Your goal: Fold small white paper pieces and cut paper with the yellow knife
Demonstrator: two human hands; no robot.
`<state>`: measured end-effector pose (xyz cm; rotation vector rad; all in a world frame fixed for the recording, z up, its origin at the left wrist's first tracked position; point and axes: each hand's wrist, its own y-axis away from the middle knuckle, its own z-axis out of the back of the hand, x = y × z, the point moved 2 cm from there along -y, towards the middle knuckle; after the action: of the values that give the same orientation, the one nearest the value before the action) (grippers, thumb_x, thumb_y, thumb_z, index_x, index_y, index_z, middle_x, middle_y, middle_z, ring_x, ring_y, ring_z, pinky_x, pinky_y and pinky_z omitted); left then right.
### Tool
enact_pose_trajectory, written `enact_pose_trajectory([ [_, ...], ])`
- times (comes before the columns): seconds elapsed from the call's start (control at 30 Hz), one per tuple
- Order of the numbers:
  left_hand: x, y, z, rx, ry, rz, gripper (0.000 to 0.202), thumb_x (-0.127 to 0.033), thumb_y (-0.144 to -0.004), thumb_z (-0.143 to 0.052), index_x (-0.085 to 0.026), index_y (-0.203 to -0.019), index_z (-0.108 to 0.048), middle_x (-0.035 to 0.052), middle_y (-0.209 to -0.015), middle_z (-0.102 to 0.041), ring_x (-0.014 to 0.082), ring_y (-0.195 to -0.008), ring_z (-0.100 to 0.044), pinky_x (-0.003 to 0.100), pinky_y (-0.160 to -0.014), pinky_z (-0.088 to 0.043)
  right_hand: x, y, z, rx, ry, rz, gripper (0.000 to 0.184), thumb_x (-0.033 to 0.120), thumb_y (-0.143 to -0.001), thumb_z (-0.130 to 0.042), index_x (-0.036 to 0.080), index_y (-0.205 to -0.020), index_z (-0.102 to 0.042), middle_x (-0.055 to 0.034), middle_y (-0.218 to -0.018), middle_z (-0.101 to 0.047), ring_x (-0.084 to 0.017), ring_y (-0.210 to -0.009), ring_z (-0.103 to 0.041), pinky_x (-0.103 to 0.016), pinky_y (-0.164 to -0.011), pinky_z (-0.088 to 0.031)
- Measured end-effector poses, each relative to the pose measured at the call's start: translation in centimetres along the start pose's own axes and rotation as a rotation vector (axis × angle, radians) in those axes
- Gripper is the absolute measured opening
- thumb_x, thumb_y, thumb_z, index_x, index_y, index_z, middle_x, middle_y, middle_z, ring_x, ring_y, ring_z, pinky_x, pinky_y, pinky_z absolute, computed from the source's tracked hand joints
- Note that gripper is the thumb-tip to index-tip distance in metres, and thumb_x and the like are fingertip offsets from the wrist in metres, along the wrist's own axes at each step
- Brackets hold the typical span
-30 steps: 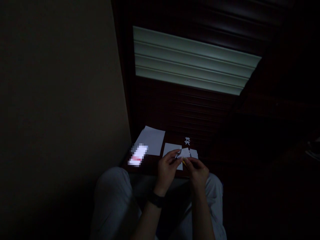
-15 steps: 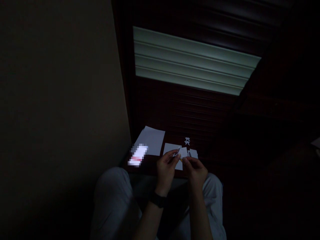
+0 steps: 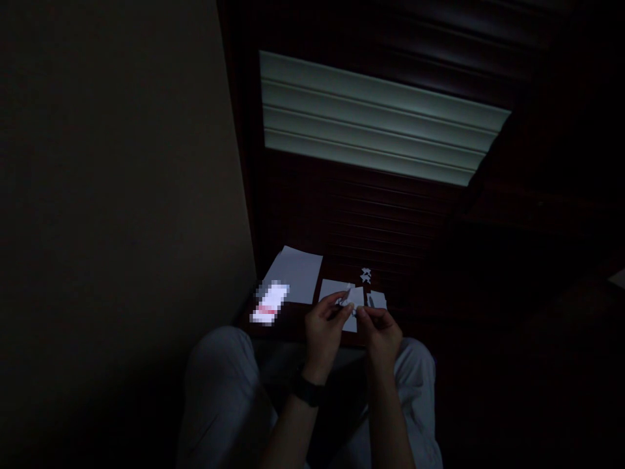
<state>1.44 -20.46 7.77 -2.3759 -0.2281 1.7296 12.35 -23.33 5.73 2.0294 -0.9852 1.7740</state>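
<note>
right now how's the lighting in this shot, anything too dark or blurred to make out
Head view: very dim, brightest on the pale slatted panel and white paper sheet; the left hand and right hand meet at a small white paper piece, grip detail lost in gloom; a pixelated white-and-red patch is unreadable.

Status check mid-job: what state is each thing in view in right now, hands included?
small white paper piece: held up between both hands' fingertips; folds too dim to read.
left hand: shut on the paper piece's left side.
right hand: pinching its right side.
large white paper sheet: flat on the dark table, untouched.
smaller white paper sheet: flat, partly hidden by the hands.
two tiny white folded paper shapes: resting beyond the hands, untouched.
</note>
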Motion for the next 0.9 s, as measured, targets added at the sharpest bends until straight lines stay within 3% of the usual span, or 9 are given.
enact_pose_trajectory([
  [0.17,0.05,-0.01,0.24,-0.009,0.027,0.030,0.032,-0.026,-0.069,-0.070,-0.014,-0.099,-0.065,0.0106,-0.098,-0.069,0.0207,-0.087,-0.065,0.031,-0.078,-0.052,0.17,-0.04,0.03,0.054,-0.037,-0.007,0.018,0.030,-0.067,-0.071,0.015,-0.074,-0.064,-0.0042,-0.071,-0.068,-0.018,-0.071,-0.063,-0.031,-0.068,-0.049],
  [0.4,-0.29,-0.28,0.60,0.086,0.030,0.044,0.036,-0.025,-0.067,-0.072,-0.015,-0.101,-0.063,0.0110,-0.102,-0.067,0.0219,-0.093,-0.064,0.031,-0.080,-0.051,-0.29,-0.32,0.45,0.045,-0.015,0.007,0.018,0.031,-0.068,-0.070,0.016,-0.074,-0.063,-0.0020,-0.070,-0.066,-0.016,-0.068,-0.061,-0.027,-0.063,-0.047],
  [0.53,-0.50,-0.19,0.75,0.119,0.044,0.065,0.043,-0.028,-0.070,-0.070,-0.016,-0.109,-0.059,0.0093,-0.092,-0.070,0.0214,-0.087,-0.066,0.032,-0.078,-0.052,-0.35,-0.31,0.34,0.094,0.000,0.012,0.017,0.031,-0.070,-0.069,0.016,-0.073,-0.062,-0.0013,-0.070,-0.065,-0.015,-0.068,-0.060,-0.028,-0.065,-0.046],
  [0.9,-0.81,0.02,0.81,0.044,0.005,0.084,0.048,-0.031,-0.070,-0.070,-0.016,-0.114,-0.057,0.0082,-0.083,-0.073,0.0212,-0.078,-0.068,0.029,-0.070,-0.053,-0.36,-0.09,0.08,0.130,0.030,0.003,0.018,0.031,-0.069,-0.070,0.016,-0.073,-0.063,-0.0026,-0.071,-0.066,-0.017,-0.070,-0.061,-0.028,-0.066,-0.047],
])
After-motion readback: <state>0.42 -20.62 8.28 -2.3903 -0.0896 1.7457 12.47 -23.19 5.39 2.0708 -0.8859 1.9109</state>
